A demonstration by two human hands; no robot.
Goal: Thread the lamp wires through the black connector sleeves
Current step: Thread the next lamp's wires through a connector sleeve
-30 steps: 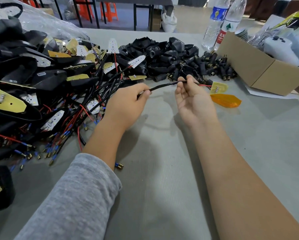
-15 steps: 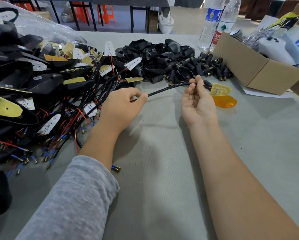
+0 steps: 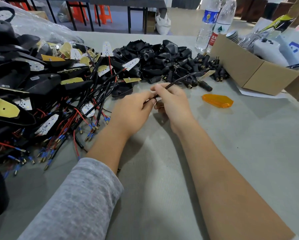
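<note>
Both hands pinch black lamp wire [image 3: 180, 80] — L grip [image 3: 133, 110], R grip [image 3: 171, 101] touching.

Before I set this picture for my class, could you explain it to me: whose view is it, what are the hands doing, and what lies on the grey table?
There is no machine here. The picture comes from a camera worn on a person's head, looking down at both bare hands. The left hand and right hand together pinch one thin black lamp wire, which ends at a small pale circuit board. On the grey table lie a tangle of wired black lamp housings, a heap of black connector sleeves, an orange translucent lens, a brown cardboard box and two clear plastic bottles.
</note>
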